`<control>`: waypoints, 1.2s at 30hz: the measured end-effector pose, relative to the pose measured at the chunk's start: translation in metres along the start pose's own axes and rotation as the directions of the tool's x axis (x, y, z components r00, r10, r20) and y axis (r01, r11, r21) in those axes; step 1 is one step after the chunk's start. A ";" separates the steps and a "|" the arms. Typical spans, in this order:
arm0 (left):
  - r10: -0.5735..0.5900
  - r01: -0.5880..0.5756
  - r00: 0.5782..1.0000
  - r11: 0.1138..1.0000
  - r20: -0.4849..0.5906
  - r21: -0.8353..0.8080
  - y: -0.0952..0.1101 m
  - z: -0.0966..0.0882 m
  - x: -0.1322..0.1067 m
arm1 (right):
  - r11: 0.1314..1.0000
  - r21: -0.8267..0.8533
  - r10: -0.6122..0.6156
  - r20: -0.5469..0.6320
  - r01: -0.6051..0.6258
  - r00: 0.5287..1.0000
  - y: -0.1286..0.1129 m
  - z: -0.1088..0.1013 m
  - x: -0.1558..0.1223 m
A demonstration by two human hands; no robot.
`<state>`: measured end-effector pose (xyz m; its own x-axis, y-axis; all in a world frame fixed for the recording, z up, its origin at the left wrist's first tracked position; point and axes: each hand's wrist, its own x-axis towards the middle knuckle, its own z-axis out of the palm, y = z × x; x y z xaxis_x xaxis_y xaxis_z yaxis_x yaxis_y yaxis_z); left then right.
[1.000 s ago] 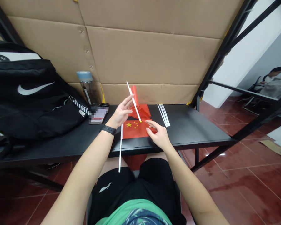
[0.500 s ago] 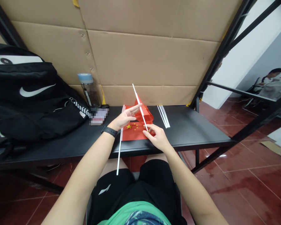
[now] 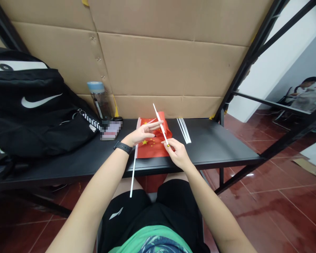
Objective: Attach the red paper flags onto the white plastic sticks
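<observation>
Pinching a white stick by its lower end with our right hand over red flags on the worktop, our left hand with fingers spread on the cloth, we risk it slipping from that slight grip

The thin white plastic stick has tilted lower toward the red paper flag; the right hand now pinches its near end.
</observation>
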<state>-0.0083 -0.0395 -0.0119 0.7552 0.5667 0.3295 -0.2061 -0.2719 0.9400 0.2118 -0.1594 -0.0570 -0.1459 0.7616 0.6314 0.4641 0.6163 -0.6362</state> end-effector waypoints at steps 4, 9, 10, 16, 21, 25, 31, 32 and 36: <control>-0.005 0.005 1.000 1.000 -0.001 -0.001 -0.001 0.002 0.000 | 1.000 -0.007 -0.005 -0.034 0.005 0.999 -0.004 -0.002 0.000; 0.019 -0.019 0.999 1.000 -0.031 0.009 -0.003 0.000 0.001 | 0.998 0.062 0.022 -0.036 -0.020 0.999 -0.006 -0.004 -0.001; 0.022 -0.022 0.999 1.000 -0.034 0.012 -0.003 0.000 0.001 | 0.997 0.067 0.030 -0.034 -0.028 0.999 -0.005 -0.004 -0.002; -0.020 0.019 1.000 1.000 0.021 0.020 0.001 0.001 -0.001 | 0.999 0.010 0.043 -0.026 -0.043 0.999 -0.003 -0.003 -0.001; -0.115 0.116 0.988 0.993 0.099 -0.011 0.006 0.003 -0.005 | 0.994 -0.010 0.112 -0.082 -0.113 0.990 0.002 -0.001 0.000; -0.134 0.144 0.980 0.988 0.147 -0.057 0.006 0.002 -0.005 | 0.979 0.037 0.202 -0.144 -0.198 0.969 0.004 0.000 0.001; -0.164 0.176 0.970 0.983 0.178 -0.053 0.005 -0.001 -0.005 | 0.961 0.056 0.276 -0.152 -0.271 0.949 0.006 0.000 0.001; -0.166 0.177 0.970 0.983 0.176 -0.051 0.005 -0.001 -0.005 | 0.960 0.058 0.280 -0.153 -0.275 0.948 0.006 0.001 0.001; -0.171 0.182 0.970 0.982 0.173 -0.052 0.005 0.001 -0.005 | 0.947 0.150 0.309 -0.202 -0.283 0.929 0.005 0.001 0.000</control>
<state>-0.0123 -0.0440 -0.0087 0.8754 0.4614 0.1439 -0.0975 -0.1230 0.9876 0.2134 -0.1566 -0.0604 0.1841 0.8581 0.4793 0.3494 0.3986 -0.8480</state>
